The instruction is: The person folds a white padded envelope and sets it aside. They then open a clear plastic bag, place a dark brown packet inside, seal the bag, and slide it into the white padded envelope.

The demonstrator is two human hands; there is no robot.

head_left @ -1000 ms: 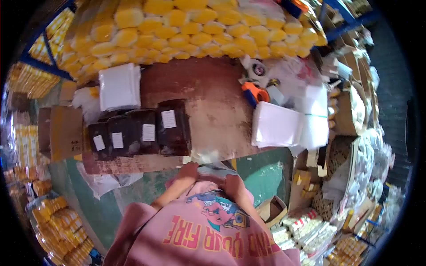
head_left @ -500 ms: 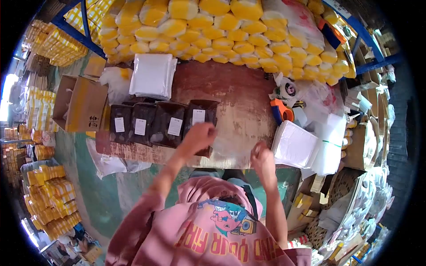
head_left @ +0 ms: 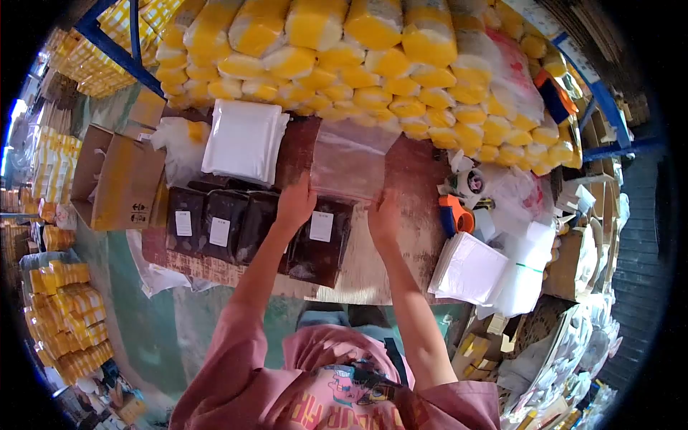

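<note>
Both hands have gone up and away from you since half a second ago: they were apart and low over the near edge of the desk, and now they are raised at frame centre with a film stretched between them.

Head view, the only one.
- Your left hand pinches the lower left corner of a clear plastic bag, fingers closed on the film.
- Your right hand grips the lower right corner, fingers likewise closed.
- Bag hangs spread over the desk, just above the nearest dark packet, which is the right end of a row of labelled dark packets.
- White bag stack sits upper left of the bag, orange tape dispenser to its right, yellow packs piled behind.

Handling, as judged:
- Bag looks very light, limp and slick; it will sag and cling.
- Keep hold at the corners or the mouth edge, thumb against fingers.
- A mid-sheet grip would likely bunch it.
- The film probably tears if jerked.
</note>
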